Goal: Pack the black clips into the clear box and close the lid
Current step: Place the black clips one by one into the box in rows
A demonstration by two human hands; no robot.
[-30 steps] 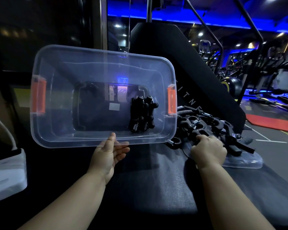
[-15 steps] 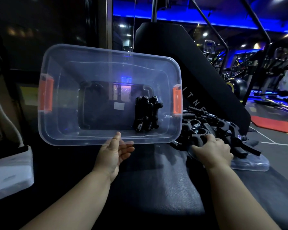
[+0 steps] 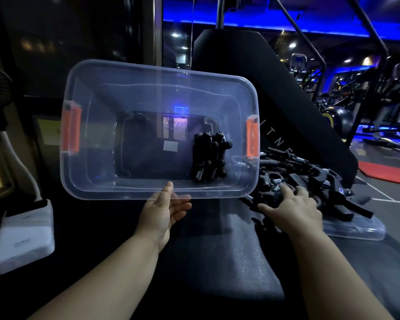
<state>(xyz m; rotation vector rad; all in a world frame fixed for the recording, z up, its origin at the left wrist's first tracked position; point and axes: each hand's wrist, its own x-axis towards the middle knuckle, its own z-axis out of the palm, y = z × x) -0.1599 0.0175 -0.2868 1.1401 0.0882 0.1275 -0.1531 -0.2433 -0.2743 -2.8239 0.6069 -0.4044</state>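
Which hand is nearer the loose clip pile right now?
Right. The right hand rests on the clip pile; the left hand grips the near rim of the clear box, left of the pile.

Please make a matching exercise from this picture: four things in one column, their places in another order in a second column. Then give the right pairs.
1. left hand
2. right hand
3. lid
4. orange latch

A. on a short end of the clear box
B. under the pile of clips
C. holding the near rim of the box
D. resting on the pile of clips

Pairs: 1-C, 2-D, 3-B, 4-A
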